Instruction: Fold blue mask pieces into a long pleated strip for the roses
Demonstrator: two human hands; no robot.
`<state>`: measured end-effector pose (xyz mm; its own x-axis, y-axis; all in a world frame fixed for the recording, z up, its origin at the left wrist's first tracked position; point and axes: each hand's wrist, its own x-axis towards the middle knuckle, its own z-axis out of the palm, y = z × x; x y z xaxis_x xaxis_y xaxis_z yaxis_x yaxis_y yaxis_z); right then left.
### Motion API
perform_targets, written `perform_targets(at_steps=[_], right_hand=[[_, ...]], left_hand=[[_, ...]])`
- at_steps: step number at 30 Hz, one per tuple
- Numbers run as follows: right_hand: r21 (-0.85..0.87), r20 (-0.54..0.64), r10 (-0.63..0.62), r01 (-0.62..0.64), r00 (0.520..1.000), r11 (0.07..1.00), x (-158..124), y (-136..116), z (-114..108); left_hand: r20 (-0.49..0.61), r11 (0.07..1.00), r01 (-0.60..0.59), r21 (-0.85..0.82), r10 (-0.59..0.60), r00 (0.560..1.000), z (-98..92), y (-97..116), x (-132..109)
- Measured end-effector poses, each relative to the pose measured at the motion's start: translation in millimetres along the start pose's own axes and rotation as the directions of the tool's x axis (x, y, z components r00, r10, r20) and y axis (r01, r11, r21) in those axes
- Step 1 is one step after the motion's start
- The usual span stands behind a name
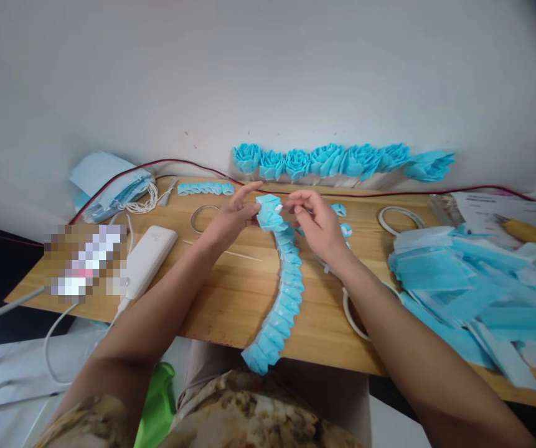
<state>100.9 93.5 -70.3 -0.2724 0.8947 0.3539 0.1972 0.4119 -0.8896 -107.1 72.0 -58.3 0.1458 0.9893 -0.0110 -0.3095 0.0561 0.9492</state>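
Note:
My left hand grips the top end of a blue pleated fabric strip, thumb against it and one finger stretched out. That top end is bunched and rolled, with a small white spot on its right side. From there the strip curves down over the table and hangs past the front edge. Just right of the rolled end is my right hand, its fingers curled with the tips close together. What those fingertips hold, if anything, is too small to make out. Small blue pieces lie behind my right hand.
Blue fabric roses line the wall. Loose blue strips cover the table's right side. Tape rings lie nearby, one under my right forearm. A thin stick, white power bank and another short pleated strip are left.

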Motion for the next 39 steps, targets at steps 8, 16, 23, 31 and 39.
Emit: perform_targets(at_steps=[8, 16, 23, 31, 39], right_hand=[[0.414, 0.275, 0.289, -0.384, 0.917, 0.825, 0.6, -12.0, 0.9], [0.401, 0.275, 0.312, -0.403, 0.909, 0.822, -0.6, -7.5, 1.9], [0.369, 0.212, 0.343, -0.399, 0.915, 0.839, -0.2, -10.0, 2.5], [0.242, 0.061, 0.306, -0.311, 0.95, 0.919, -0.5, -11.3, 6.6], [-0.074, -0.082, 0.033, -0.039, 0.996, 0.997, -5.2, -12.6, 11.5]], left_hand=[[0.012, 0.991, -0.076, 0.107, 0.076, 0.997, 4.8, -0.3, -2.5], [0.041, 0.964, -0.137, 0.228, 0.131, 0.991, 5.2, -1.4, -2.6], [0.068, 0.947, -0.131, 0.292, 0.116, 0.991, 6.1, -3.7, -2.2], [-0.016, 0.871, -0.206, 0.447, 0.238, 0.971, 9.1, -6.4, -3.8], [0.175, 0.315, -0.435, 0.844, 0.603, 0.778, 15.7, -4.5, -13.9]])
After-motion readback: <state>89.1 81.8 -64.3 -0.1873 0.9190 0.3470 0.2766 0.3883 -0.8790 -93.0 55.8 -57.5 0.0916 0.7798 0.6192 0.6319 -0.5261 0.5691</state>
